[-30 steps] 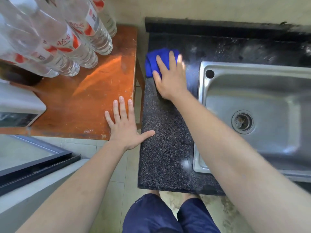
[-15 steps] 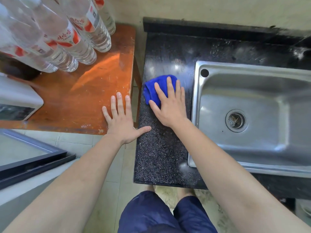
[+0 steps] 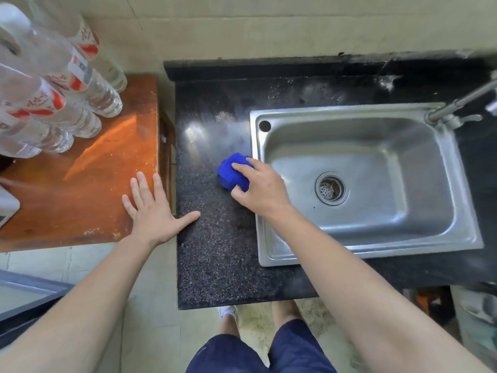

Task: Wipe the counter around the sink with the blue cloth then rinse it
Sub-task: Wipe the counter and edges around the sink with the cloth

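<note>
The blue cloth is bunched into a lump on the dark speckled counter, right beside the left rim of the steel sink. My right hand grips the cloth from the right, thumb and fingers wrapped around it. My left hand lies flat with fingers spread on the corner of the orange wooden table, its thumb reaching onto the counter's left edge. The counter strip behind the cloth shines wet.
Several clear water bottles with red labels stand on the table at the far left. A faucet reaches in over the sink's back right corner. The drain sits mid-basin. My legs and a foot show below the counter's front edge.
My right hand has dragged the cloth from the back left corner of the counter toward me and to the sink rim, and has gone from pressing it flat to gripping it bunched. Left hand unmoved.
</note>
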Tool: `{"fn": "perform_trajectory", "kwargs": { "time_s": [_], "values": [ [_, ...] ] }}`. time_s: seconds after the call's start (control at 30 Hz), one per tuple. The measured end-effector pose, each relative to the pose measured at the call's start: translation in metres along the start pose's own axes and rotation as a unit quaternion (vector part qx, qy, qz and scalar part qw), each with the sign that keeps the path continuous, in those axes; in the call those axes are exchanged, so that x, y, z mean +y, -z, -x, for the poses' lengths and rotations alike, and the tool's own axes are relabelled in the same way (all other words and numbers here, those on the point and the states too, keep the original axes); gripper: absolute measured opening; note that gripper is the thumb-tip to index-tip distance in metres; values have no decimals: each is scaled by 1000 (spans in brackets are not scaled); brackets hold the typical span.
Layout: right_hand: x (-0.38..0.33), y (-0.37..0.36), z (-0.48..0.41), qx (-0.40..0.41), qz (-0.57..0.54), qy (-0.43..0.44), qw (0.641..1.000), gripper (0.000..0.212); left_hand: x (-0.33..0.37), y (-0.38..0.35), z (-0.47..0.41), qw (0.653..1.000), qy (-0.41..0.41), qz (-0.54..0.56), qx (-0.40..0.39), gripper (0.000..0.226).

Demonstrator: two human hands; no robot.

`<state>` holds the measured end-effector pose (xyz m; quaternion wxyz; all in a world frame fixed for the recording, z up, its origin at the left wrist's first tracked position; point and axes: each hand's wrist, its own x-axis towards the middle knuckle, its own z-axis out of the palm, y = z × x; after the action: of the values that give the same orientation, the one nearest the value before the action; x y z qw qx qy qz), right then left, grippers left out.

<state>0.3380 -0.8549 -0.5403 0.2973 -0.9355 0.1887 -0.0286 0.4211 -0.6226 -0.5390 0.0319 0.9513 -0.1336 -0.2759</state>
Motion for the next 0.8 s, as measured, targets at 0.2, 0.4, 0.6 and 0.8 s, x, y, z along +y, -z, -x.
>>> {"fn": "perform_trajectory", "kwargs": {
  "time_s": [0.2, 0.4, 0.6, 0.8],
  "values": [
    [76, 86, -23, 96, -77, -171, 977, 53, 115, 9, -20, 989, -139, 8, 53, 124],
    [167, 164, -46, 160, -73, -251, 952, 57, 192, 19, -76, 993, -108, -5, -40, 136],
    [239, 208, -100, 234, -48, -293, 926, 59, 210, 10, -96, 993, -66, -48, -82, 144],
    [279, 215, -160, 259, 17, -389, 884, 64, 215, 9, -97, 994, -40, -57, -85, 143]
  ]
}}
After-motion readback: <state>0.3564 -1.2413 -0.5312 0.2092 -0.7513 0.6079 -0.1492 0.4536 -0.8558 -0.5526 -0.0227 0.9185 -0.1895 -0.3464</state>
